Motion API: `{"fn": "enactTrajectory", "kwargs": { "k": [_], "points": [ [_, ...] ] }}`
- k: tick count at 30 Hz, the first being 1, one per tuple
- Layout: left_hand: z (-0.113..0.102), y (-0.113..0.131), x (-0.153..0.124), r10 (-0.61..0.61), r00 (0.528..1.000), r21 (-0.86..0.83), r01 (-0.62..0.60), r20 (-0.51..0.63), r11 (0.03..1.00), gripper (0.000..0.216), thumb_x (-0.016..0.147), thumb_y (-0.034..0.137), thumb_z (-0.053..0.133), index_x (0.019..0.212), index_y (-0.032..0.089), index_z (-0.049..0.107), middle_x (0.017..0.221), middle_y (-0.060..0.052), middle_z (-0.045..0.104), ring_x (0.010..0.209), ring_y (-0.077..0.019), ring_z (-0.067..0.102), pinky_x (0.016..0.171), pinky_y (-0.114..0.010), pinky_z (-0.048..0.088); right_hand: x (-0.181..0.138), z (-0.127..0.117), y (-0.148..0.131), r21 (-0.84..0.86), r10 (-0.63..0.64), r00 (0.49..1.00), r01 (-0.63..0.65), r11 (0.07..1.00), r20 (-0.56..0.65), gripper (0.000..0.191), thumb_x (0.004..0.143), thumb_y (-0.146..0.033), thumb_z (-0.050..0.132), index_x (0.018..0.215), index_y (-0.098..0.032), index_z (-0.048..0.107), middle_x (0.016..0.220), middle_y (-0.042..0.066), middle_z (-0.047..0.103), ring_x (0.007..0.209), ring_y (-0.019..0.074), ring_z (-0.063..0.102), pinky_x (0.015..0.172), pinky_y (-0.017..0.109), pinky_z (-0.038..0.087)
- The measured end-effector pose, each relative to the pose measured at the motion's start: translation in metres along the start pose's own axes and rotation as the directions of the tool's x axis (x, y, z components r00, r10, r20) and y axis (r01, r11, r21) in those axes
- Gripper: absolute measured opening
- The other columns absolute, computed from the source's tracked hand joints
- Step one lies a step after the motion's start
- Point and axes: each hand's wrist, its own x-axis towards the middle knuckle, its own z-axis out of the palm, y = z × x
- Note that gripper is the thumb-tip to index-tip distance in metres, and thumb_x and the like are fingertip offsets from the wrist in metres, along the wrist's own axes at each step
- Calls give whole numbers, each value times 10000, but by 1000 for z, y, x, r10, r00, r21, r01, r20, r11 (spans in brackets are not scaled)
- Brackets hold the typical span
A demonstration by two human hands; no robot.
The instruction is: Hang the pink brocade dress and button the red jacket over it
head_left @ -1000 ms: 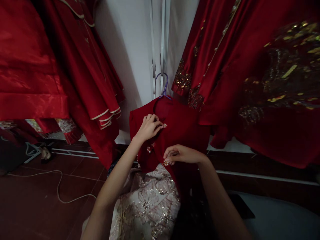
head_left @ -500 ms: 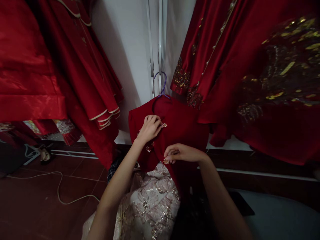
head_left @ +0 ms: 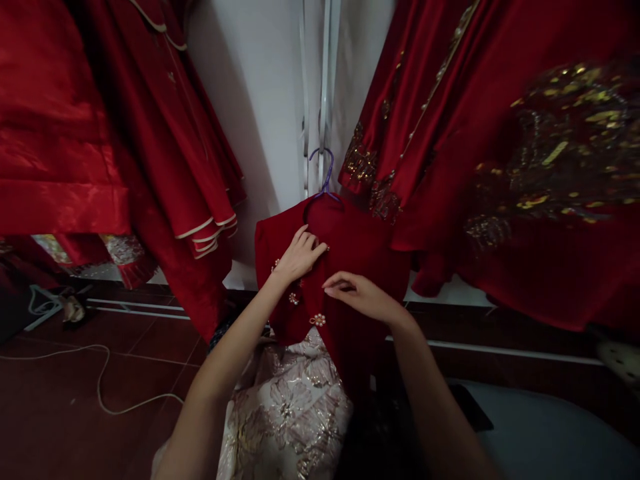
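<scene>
A dark red garment (head_left: 370,250) hangs on a purple hanger (head_left: 325,175) against the white wall in front of me. My left hand (head_left: 299,257) rests on its chest, fingers laid loosely over the fabric near a small pearl button. My right hand (head_left: 357,295) lies just below and to the right, fingers together and pointing left along the garment's front flap. A flower-shaped pearl and gold button (head_left: 317,320) shows below my right fingers, free of them. A cream and gold brocade skirt (head_left: 290,407) spreads beneath the red garment.
Red satin garments (head_left: 100,133) hang at the left. More red robes with gold embroidery (head_left: 525,160) hang at the right. White rails (head_left: 320,87) run up the wall. A pale cable (head_left: 105,393) trails over the dark red tiled floor. A grey surface (head_left: 550,440) sits at lower right.
My right hand has let go of the flower button and slid up the flap. My left hand's fingers have straightened over the chest of the garment.
</scene>
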Motion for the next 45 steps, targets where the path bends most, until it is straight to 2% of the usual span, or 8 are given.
{"fn": "enactTrajectory", "kwargs": {
  "k": [7, 15, 19, 23, 26, 31, 37, 45],
  "points": [
    [8, -2, -11, 12, 1000, -1, -12, -7, 1000, 247, 889, 155, 340, 1023, 220, 537, 1039, -60, 523, 1047, -191, 481, 1080, -501, 267, 46, 3, -3, 27, -136, 824, 181, 983, -550, 403, 749, -416, 595, 1075, -203, 490, 1234, 101, 502, 1164, 193, 464, 1013, 382, 363],
    [13, -4, -9, 30, 999, -41, -31, -29, 999, 271, 881, 105, 303, 965, 182, 549, 927, -61, 559, 1006, -177, 518, 1118, -448, 230, 115, 2, -41, 207, -49, 839, 189, 960, -541, 635, 816, -447, 479, 1336, -137, 289, 1393, 147, 344, 1314, 213, 302, 1050, 390, 310],
    [11, -5, -9, 22, 999, -46, -24, -43, 999, 242, 869, 170, 349, 965, 180, 571, 902, -67, 595, 959, -195, 526, 1101, -475, 225, 128, 8, -46, 140, 85, 755, 9, 990, -650, 841, 764, -547, 500, 1382, -68, 193, 1428, 212, 234, 1351, 300, 174, 1073, 467, 216],
    [5, -15, -10, -193, 977, -54, 189, -95, 981, 242, 849, 282, 396, 955, 167, 580, 743, -77, 608, 865, -231, 534, 1052, -532, 220, 120, 9, -40, -76, 14, 607, -123, 989, -795, 901, 741, -549, 519, 1362, 3, 172, 1386, 291, 223, 1335, 375, 139, 1052, 506, 195],
    [3, -25, -12, -481, 859, -82, 474, -174, 877, 301, 820, 219, 401, 1077, 128, 530, 838, -123, 615, 890, -260, 531, 985, -558, 249, 107, 7, -25, -237, -66, 543, -252, 938, -837, 827, 754, -525, 508, 1321, 15, 245, 1302, 314, 329, 1246, 411, 303, 992, 525, 264],
    [13, -23, -18, -709, 673, -165, 690, -211, 704, 613, 706, 152, 492, 1291, 115, 314, 1231, -214, 412, 1117, -336, 427, 891, -514, 355, 83, -6, 12, -425, -190, 593, -286, 859, -782, 738, 829, -545, 374, 1267, 47, 339, 1232, 324, 440, 1191, 377, 405, 958, 479, 325],
    [32, -31, -21, -730, 654, -345, 651, -198, 676, 721, 620, 132, 580, 1285, 112, 302, 1342, -222, 267, 1250, -335, 328, 966, -483, 335, 61, -43, 26, -563, -291, 590, -349, 749, -753, 724, 840, -595, 311, 1143, 35, 504, 1138, 312, 535, 1121, 373, 481, 917, 475, 360],
    [19, -111, -33, -868, 456, -657, 718, 198, 228, 198, 707, 180, 498, 868, 189, 613, 794, -10, 642, 772, -150, 597, 706, -231, 456, 41, -119, 7, -654, -103, 788, -423, 627, -607, 568, 814, -608, 355, 841, -133, 666, 752, 163, 657, 752, 279, 618, 681, 345, 428]
  ]
}}
